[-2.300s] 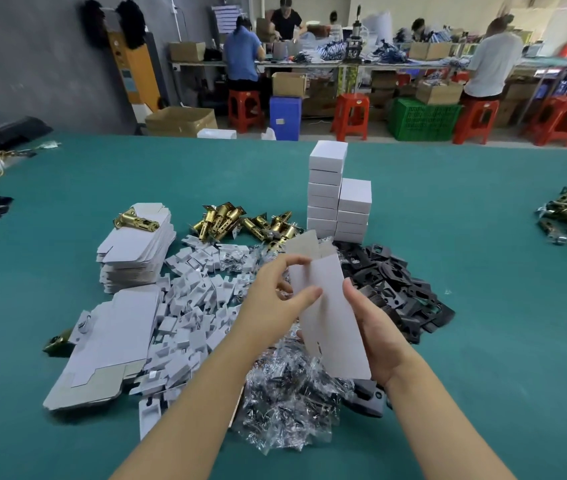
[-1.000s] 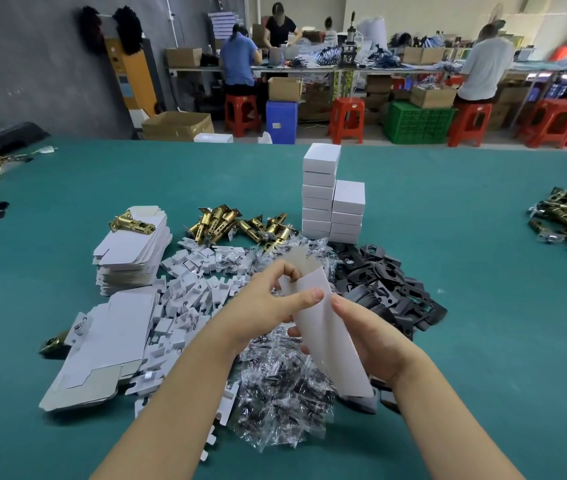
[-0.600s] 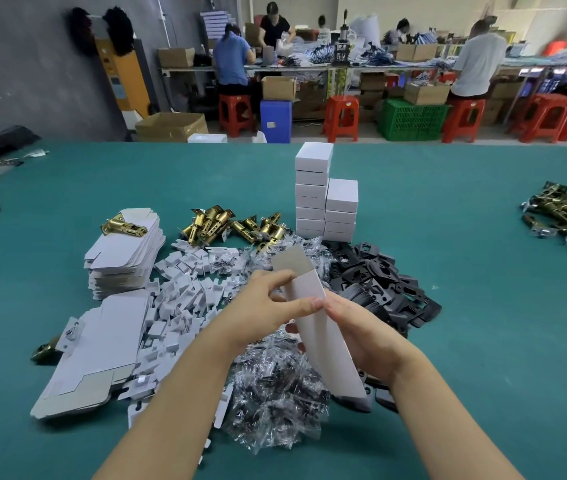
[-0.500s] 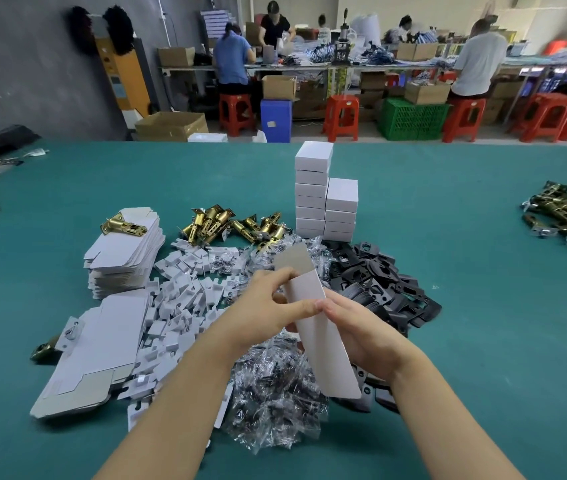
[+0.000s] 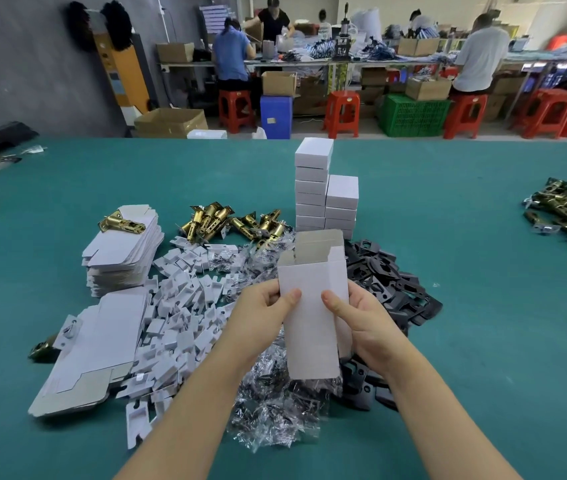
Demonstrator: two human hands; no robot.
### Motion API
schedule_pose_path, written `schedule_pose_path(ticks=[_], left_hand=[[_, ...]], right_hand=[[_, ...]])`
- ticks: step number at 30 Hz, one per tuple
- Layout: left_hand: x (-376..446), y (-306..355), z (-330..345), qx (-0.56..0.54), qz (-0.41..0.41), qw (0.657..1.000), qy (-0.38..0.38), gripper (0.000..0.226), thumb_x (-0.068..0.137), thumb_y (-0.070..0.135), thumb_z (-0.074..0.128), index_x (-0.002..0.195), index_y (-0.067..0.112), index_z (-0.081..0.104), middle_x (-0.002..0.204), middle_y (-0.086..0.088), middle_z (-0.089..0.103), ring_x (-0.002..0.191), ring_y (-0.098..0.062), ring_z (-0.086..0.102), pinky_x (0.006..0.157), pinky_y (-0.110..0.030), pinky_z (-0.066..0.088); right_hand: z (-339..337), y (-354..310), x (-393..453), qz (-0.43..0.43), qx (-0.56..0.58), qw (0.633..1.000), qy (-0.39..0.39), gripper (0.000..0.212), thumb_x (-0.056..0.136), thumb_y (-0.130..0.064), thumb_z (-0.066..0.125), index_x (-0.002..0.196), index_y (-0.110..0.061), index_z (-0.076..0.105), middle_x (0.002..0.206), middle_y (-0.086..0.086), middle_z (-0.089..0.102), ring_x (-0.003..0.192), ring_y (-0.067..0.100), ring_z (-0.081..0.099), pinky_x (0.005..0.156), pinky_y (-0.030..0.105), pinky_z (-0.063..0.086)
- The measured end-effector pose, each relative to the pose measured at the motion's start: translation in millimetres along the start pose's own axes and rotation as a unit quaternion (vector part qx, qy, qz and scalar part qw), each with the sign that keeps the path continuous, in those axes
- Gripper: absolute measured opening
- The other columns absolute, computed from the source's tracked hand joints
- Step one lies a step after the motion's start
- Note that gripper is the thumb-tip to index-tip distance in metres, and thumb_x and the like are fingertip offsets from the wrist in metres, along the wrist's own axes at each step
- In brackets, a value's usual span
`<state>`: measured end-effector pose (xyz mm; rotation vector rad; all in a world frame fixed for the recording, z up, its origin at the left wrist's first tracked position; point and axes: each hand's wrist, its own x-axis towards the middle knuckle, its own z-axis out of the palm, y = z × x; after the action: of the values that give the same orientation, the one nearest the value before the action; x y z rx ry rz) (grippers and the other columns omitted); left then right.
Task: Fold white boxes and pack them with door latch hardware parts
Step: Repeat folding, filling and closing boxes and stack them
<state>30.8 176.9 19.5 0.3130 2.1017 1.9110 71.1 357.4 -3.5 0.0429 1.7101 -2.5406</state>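
A teal table fills the near view. Behind it, at 12 o'clock, is a workshop with red stools, a green crate and seated workers. No writing can be read. Above the table's middle, the left hand and right hand pinch a white box, its top flaps open. Finished boxes are stacked at 12 o'clock, brass latches at 11.
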Motion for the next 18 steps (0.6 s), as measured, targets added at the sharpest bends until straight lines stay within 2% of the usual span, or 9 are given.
schedule_pose_path(ticks=[3, 6, 8, 11, 15, 18], left_hand=[[1, -3, 0, 0.006, 0.012, 1.0, 0.024, 0.016, 0.102, 0.018, 0.061, 0.11, 0.023, 0.073, 0.102, 0.005, 0.079, 0.097, -0.014, 0.074, 0.086, -0.039, 0.061], [3, -5, -4, -0.002, 0.018, 1.0, 0.023, 0.015, 0.097, 0.022, 0.069, 0.111, 0.024, 0.072, 0.102, 0.007, 0.078, 0.095, -0.012, 0.075, 0.078, -0.03, 0.061], [4, -6, -8, -0.008, 0.013, 1.0, 0.02, 0.02, 0.092, 0.026, 0.075, 0.111, 0.022, 0.071, 0.103, 0.005, 0.078, 0.095, -0.013, 0.075, 0.078, -0.03, 0.062], [4, -9, -11, -0.017, 0.008, 1.0, 0.012, 0.023, 0.089, 0.025, 0.077, 0.111, 0.019, 0.071, 0.102, 0.002, 0.078, 0.094, -0.015, 0.075, 0.077, -0.031, 0.062], [3, -11, -13, -0.03, 0.002, 1.0, 0.003, 0.025, 0.089, 0.023, 0.078, 0.111, 0.016, 0.069, 0.099, 0.0, 0.079, 0.091, -0.015, 0.076, 0.071, -0.025, 0.06], [1, -12, -14, -0.038, -0.009, 0.999, -0.008, 0.029, 0.087, 0.023, 0.078, 0.113, 0.016, 0.068, 0.101, 0.0, 0.079, 0.094, -0.016, 0.075, 0.074, -0.026, 0.06]], right_hand=[[2, -2, 0, -0.025, -0.07, 0.997, 0.019, 0.043, 0.09, -0.031, 0.072, 0.13, -0.017, 0.064, 0.123, 0.006, 0.075, 0.113, 0.027, 0.071, 0.087, 0.034, 0.061], [1, -3, 3, -0.06, -0.15, 0.985, 0.062, 0.038, 0.094, -0.022, 0.072, 0.13, -0.023, 0.061, 0.116, 0.003, 0.075, 0.109, 0.027, 0.071, 0.086, 0.032, 0.061], [-2, -4, 3, -0.079, -0.172, 0.979, 0.078, 0.053, 0.096, -0.014, 0.071, 0.14, -0.036, 0.05, 0.118, 0.005, 0.072, 0.104, 0.026, 0.073, 0.086, 0.039, 0.061], [-2, -7, 1, -0.091, -0.159, 0.982, 0.037, 0.064, 0.098, -0.008, 0.067, 0.142, -0.049, 0.044, 0.125, 0.007, 0.068, 0.104, 0.026, 0.074, 0.087, 0.042, 0.062], [-3, -10, 0, -0.083, -0.141, 0.986, 0.02, 0.052, 0.1, -0.005, 0.062, 0.14, -0.038, 0.054, 0.122, 0.009, 0.07, 0.102, 0.024, 0.074, 0.08, 0.035, 0.062], [-2, -12, -1, -0.08, -0.153, 0.985, 0.023, 0.039, 0.1, -0.005, 0.062, 0.13, -0.031, 0.063, 0.114, 0.008, 0.072, 0.098, 0.021, 0.074, 0.077, 0.032, 0.062]])
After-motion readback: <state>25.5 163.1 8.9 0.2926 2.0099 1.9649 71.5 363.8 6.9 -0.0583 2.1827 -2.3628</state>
